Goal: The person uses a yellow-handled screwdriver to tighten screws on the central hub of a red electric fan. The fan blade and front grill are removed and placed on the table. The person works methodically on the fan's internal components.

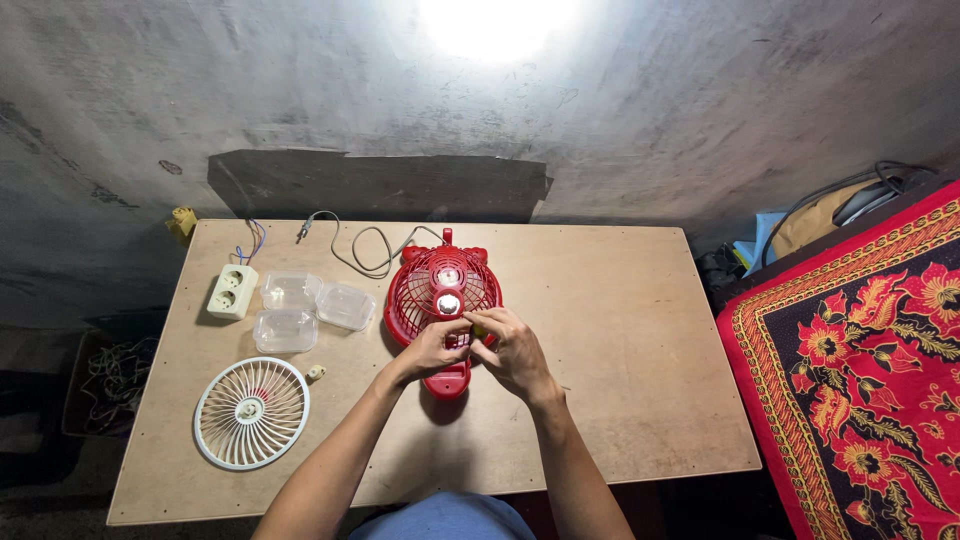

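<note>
While our forearms reached up from the near edge of the surface (pixel 620 400), our left hand (pixel 432 347) and right hand (pixel 515 352) met over the lower part of the red fan (pixel 440 300), which lay flat near the middle of the surface. Our left grip was closed narrow at the fan's lower rim, fingertips touching it. Our right grip pinched a small yellowish thing (pixel 479 329) just beside the fan's hub; what it was, we could not tell. Left of us lay a white fan grille (pixel 251 412), with a small white piece (pixel 316 372) near it. Farther on sat three clear plastic boxes (pixel 300 308) and a white socket block (pixel 232 291). A grey cord (pixel 365 250) curled behind the fan, by the wall (pixel 650 110).
</note>
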